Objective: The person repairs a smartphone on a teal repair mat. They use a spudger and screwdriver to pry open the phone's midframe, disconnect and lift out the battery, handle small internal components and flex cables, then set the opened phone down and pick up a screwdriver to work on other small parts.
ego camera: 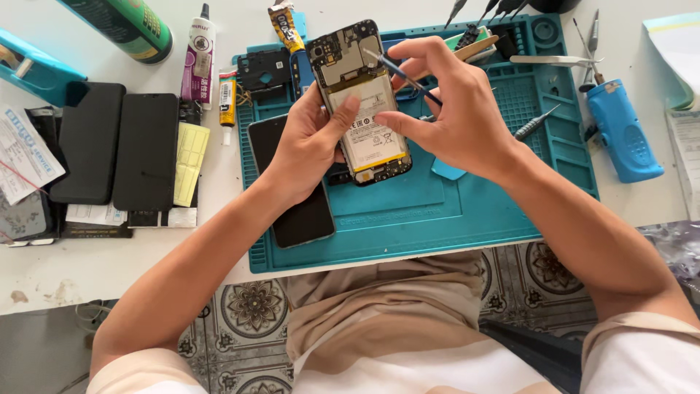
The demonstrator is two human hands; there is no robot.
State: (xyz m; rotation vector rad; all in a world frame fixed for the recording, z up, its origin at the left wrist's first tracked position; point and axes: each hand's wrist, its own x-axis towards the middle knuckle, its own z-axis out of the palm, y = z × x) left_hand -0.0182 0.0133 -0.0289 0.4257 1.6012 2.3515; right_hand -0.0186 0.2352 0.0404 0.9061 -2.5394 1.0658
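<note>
My left hand (310,138) grips an opened phone (362,102) from its left side, back cover off, with the battery and circuit board showing. It is held tilted above a teal work mat (408,219). My right hand (452,109) holds a thin dark-handled tool (402,73) whose tip rests on the upper part of the phone, near the board. The right thumb touches the battery's right edge.
A dark phone screen (302,211) lies on the mat under my left wrist. Two black phones (117,149) lie at the left with glue tubes (200,55) and a green can (124,25). A blue electric screwdriver (623,131), tweezers (554,60) and a small screwdriver (536,124) lie at the right.
</note>
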